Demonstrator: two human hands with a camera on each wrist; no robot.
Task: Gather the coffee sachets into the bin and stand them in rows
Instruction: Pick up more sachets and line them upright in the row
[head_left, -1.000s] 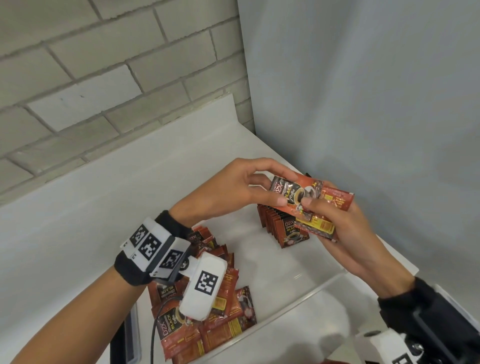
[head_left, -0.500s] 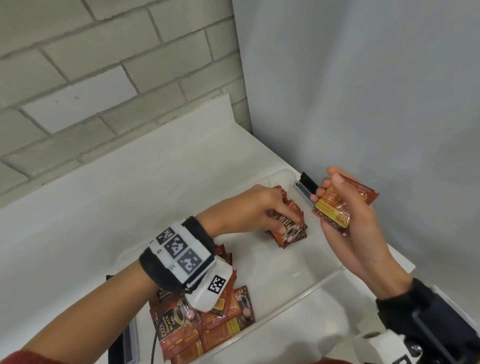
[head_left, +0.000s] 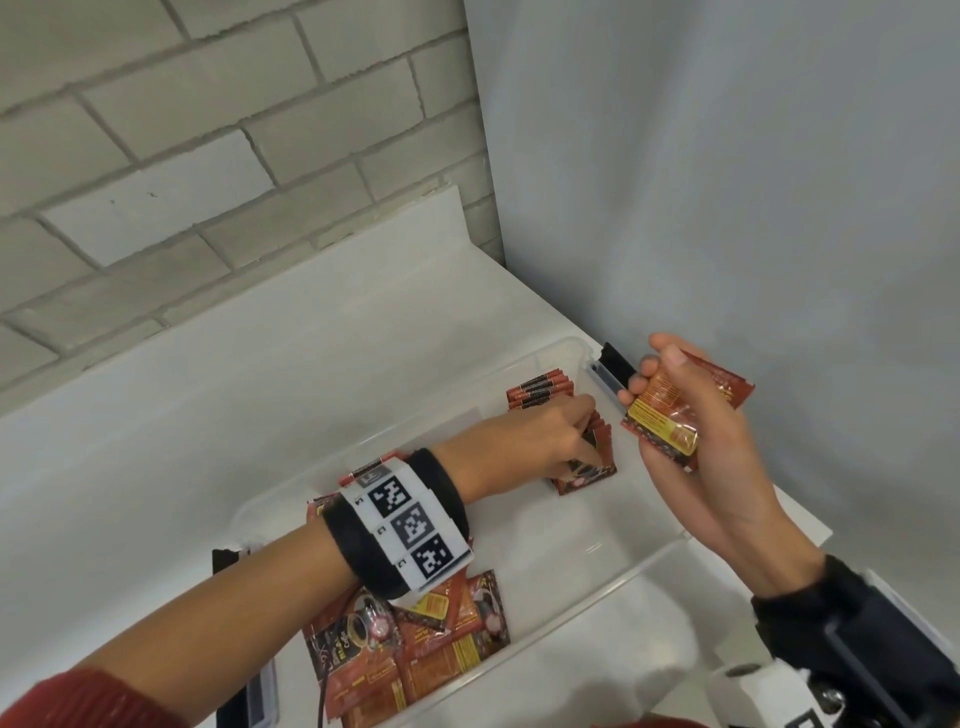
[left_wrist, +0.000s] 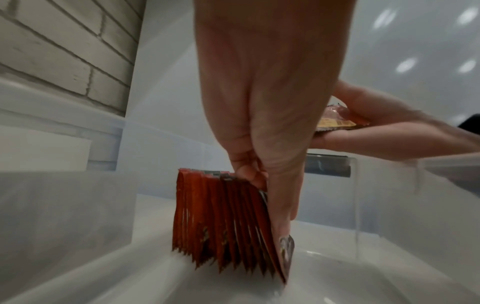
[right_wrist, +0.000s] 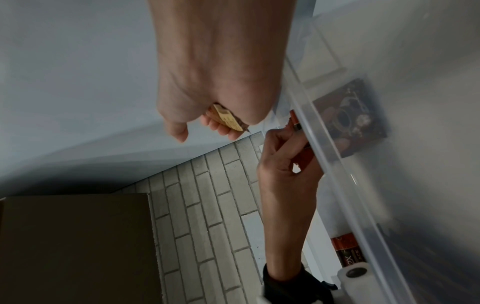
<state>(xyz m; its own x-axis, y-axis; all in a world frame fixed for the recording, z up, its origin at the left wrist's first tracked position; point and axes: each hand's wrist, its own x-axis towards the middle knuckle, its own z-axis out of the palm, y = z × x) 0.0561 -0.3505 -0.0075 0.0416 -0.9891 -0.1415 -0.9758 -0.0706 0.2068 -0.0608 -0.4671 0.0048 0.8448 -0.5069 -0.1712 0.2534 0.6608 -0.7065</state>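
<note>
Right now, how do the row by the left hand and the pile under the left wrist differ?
The row of sachets stands on edge at the bin's far end, steadied by the left hand. The loose pile lies flat and overlapping at the near end, untouched. Same red coffee sachets.

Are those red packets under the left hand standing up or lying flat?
Standing on edge. The row of sachets stands upright on the bin floor, leaning slightly, while the left hand holds the nearest one against it.

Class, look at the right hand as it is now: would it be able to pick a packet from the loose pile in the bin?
Probably not: the right hand already grips packets, and the left forearm lies across the loose pile.
</note>
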